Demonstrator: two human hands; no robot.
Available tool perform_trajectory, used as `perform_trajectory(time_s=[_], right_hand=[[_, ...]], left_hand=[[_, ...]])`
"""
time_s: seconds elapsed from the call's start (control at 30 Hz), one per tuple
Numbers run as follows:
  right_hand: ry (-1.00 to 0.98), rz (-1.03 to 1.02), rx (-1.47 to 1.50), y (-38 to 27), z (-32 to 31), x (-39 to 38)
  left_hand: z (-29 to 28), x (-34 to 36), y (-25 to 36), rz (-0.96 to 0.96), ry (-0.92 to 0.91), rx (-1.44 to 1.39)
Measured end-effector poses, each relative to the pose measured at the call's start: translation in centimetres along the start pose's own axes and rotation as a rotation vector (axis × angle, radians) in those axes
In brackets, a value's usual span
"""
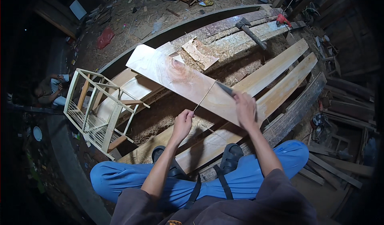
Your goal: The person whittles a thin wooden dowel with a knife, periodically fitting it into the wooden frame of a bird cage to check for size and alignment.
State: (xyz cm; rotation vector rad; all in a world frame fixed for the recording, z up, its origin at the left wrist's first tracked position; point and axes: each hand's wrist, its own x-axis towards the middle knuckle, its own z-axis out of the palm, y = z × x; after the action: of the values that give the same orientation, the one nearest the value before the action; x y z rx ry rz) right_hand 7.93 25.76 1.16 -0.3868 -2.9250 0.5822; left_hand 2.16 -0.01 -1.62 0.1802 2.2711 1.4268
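Observation:
My left hand (pixel 183 125) is closed around the lower end of a thin wooden stick (pixel 204 97), which slants up and to the right across a wide, pale board (pixel 172 71). In my right hand (pixel 246 108) is a knife (pixel 225 89), its dark blade pointing up-left and lying close to the stick's far end. Whether the edge touches the stick I cannot tell. The board lies slantwise over several long planks (pixel 280 69), its near end under my right hand. Another thin strip (pixel 215 133) rests just below the board.
A small slatted wooden cage (pixel 116 115) stands at the left. Farther off lie a wooden-handled axe (pixel 253 35), a red power tool (pixel 283 20) and a rough wood piece (pixel 200 53) among shavings. Gaps run between the planks. A person (pixel 56 91) sits at far left.

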Motion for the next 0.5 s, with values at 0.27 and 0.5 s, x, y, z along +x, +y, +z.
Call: perform_trajectory(time_s=[0.27,0.5], right_hand=[[0.133,0.051,0.06,-0.2,0.2,0.4],[-0.108,-0.224,0.031,-3.0,2.5,-2.4]], left_hand=[[0.0,0.2,-1.4,-0.001,-0.034,-0.011],[-0.2,0.1,-1.1,-0.005,-0.004,0.009]])
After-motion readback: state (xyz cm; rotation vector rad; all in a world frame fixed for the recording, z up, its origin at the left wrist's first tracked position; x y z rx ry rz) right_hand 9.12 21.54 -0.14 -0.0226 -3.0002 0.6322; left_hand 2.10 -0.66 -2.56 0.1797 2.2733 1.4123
